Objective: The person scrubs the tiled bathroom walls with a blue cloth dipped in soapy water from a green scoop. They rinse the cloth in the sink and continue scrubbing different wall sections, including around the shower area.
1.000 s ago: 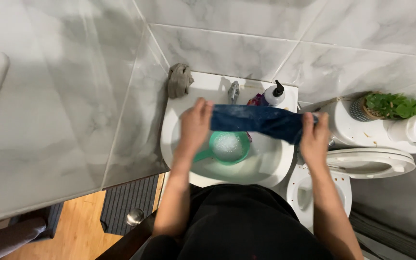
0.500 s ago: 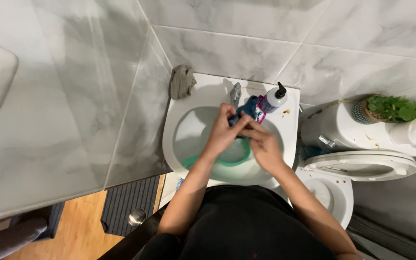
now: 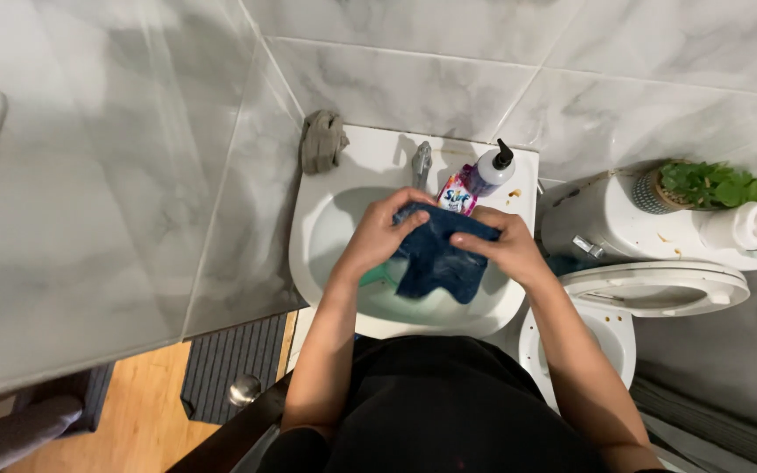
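Head view: a dark blue denim cloth [image 3: 438,256] was gripped by both the left hand [image 3: 385,235] and right hand [image 3: 499,247], fingers closed, over a white ceramic sink [image 3: 326,236].

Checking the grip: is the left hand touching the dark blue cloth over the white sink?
Touching. The head view shows the left hand with fingers curled onto the dark blue cloth, no gap.

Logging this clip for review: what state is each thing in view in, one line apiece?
Blue cloth: bunched, held over the sink by both hands.
Left hand: gripping the cloth.
Right hand: gripping the cloth.
Sink: green basin inside.
Tap: no water visible.
Toilet seat: down.
Grey rag: crumpled on sink corner.
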